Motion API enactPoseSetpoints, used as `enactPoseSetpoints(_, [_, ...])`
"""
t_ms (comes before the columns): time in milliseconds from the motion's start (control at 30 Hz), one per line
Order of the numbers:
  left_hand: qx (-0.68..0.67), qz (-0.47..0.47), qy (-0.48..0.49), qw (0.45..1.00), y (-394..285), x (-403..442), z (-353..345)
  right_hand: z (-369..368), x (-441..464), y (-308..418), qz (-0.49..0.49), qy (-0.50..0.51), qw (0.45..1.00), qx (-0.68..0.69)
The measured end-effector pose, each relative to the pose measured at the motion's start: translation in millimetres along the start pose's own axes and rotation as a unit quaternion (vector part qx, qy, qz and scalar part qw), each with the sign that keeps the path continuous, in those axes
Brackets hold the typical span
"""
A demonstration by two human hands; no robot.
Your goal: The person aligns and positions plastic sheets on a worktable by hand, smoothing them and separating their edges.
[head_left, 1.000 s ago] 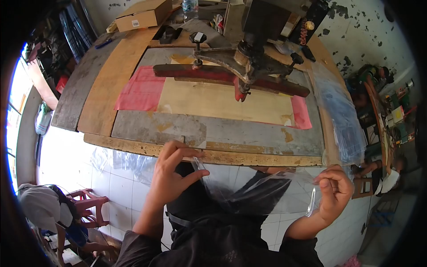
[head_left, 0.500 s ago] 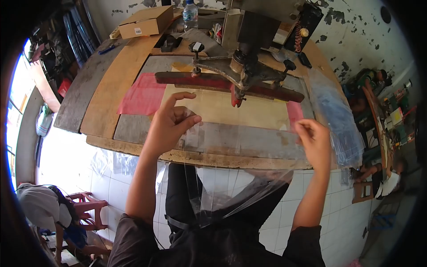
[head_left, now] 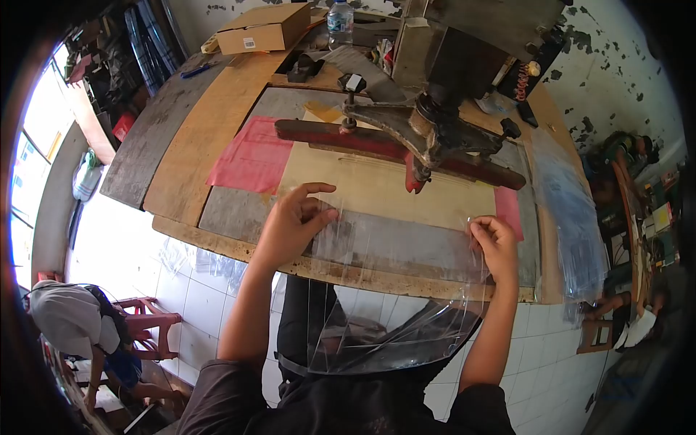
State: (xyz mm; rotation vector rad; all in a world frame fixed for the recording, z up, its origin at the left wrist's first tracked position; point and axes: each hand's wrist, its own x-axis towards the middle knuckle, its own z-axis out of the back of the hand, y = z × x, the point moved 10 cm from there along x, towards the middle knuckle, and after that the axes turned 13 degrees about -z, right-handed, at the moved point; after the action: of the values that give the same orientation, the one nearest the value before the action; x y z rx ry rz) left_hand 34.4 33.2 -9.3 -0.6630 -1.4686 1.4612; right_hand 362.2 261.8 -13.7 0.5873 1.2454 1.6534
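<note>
A clear plastic sheet [head_left: 391,337] hangs between my two hands, its upper part over the table's front edge and its lower part sagging above my lap. My left hand [head_left: 296,221] pinches its left top corner between thumb and fingers, the index finger curled above. At the right corner my right hand [head_left: 495,245] is closed on the sheet. Just beyond my hands lies a pale yellow sheet [head_left: 384,194] on the grey plate, with pink pieces [head_left: 250,154] at its ends. Above it stands a press head with a long red-edged bar [head_left: 464,165].
At the back left are a cardboard box [head_left: 262,29] and a water bottle [head_left: 340,25]. A pile of clear plastic [head_left: 569,217] lies along the table's right side. A person [head_left: 76,322] sits low at left by a red stool [head_left: 152,326]; other people are at far right.
My right hand has moved left and slightly down, and now closes on the sheet's right corner. The sheet spreads wider below. The whole view has shifted a little.
</note>
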Motion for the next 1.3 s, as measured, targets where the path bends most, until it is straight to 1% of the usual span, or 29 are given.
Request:
enactPoseSetpoints(233, [-0.006,0.001,0.022,1.000,6.5,-1.9,-2.0,-3.3,-2.3,0.9,0.006,0.022,1.000,0.005])
enactPoseSetpoints(267, [-0.006,0.002,0.022,1.000,8.2,-2.0,-2.5,-3.0,-2.6,1.7,0.014,0.022,1.000,0.007])
enactPoseSetpoints(333, [-0.049,-0.012,0.004,0.999,9.0,-1.4,-2.0,-4.1,-4.6,4.6,0.014,0.018,1.000,0.005])
enactPoseSetpoints(633, [-0.069,-0.008,0.000,0.998,6.1,-3.5,-0.6,-7.8,-12.1,9.4,0.035,0.038,0.999,0.003])
enactPoseSetpoints(800, [-0.066,-0.010,0.009,0.998,9.0,-4.3,0.5,-9.7,-13.2,11.0,0.034,0.045,0.998,0.000])
enactPoseSetpoints(1000, [-0.040,0.006,0.008,0.999,-0.5,-5.5,-1.1,-11.5,-18.8,20.0,0.063,0.058,0.996,-0.024])
enactPoseSetpoints(1100, [-0.042,-0.006,0.001,0.999,-2.0,-5.3,1.3,-7.8,-18.5,15.6,0.051,0.063,0.997,0.013])
enactPoseSetpoints(1167, [-0.045,-0.021,0.002,0.999,-2.4,-5.3,3.2,-10.3,-20.2,16.9,0.059,0.114,0.990,0.056])
enactPoseSetpoints(1200, [-0.031,-0.023,0.001,0.999,-2.1,-5.7,4.6,-9.4,-21.1,18.4,0.060,0.112,0.990,0.055])
enactPoseSetpoints(1267, [-0.017,-0.026,0.001,1.000,-0.3,-5.9,6.1,-16.9,-29.5,32.6,0.087,0.166,0.974,0.127])
enactPoseSetpoints(1300, [-0.039,-0.033,0.002,0.999,0.0,-5.6,5.3,-14.4,-31.6,37.3,0.087,0.164,0.974,0.128])
